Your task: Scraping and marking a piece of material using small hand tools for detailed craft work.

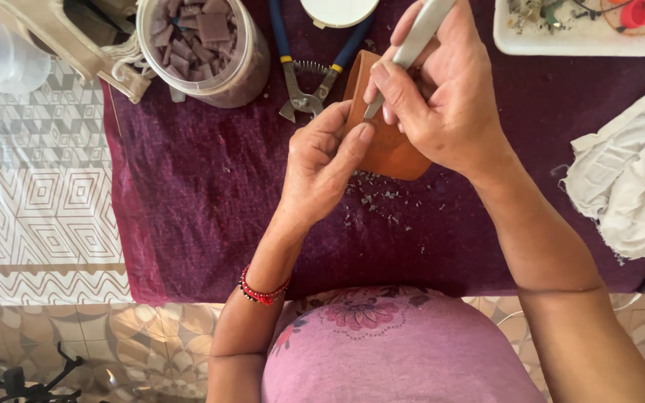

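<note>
Two bare hands work over a counter draped in a dark purple cloth point(210, 194). At its centre is a terracotta-coloured clay piece point(390, 149), held tilted above the cloth. The left hand point(322, 160) is clamped on the piece's near edge, thumb pressing its face. The right hand point(434, 97) is closed around a slim grey tool point(416, 41), whose tip meets the piece; what kind of tool it is cannot be told. Small grey crumbs point(375, 198) lie on the cloth just below the piece. Blue-handled nippers point(309, 78) lie just beyond it, beside a clear jar of mauve tile chips point(203, 45). Well right of the piece lies a crumpled white rag point(628, 179).
</note>
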